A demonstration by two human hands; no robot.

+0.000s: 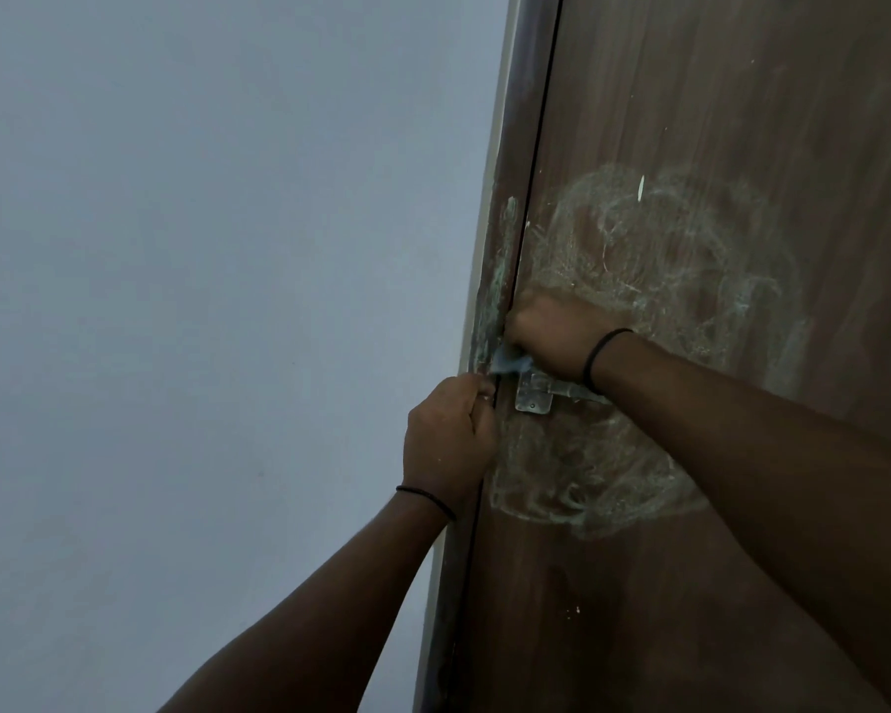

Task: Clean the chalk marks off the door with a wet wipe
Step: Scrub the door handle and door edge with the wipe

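Right hand point(561, 337) fisted on wipe point(664, 363) at door point(690, 584) edge; left hand point(448, 440) curled, pinching (contents unclear); could snag on latch point(535, 396); smears chalk point(639, 259).

The right hand point(556, 334) covers most of the wet wipe point(665, 363)... correction not applicable: you see only a small pale corner of the wet wipe point(510, 361) below the knuckles. Your right forearm hides the far end of the metal latch point(536, 393) and part of the chalk marks point(639, 259). The left hand point(448, 440) curls at the door point(716, 95) edge; its fingertips are out of sight. Both arms and the door are cut off by the picture's edges.
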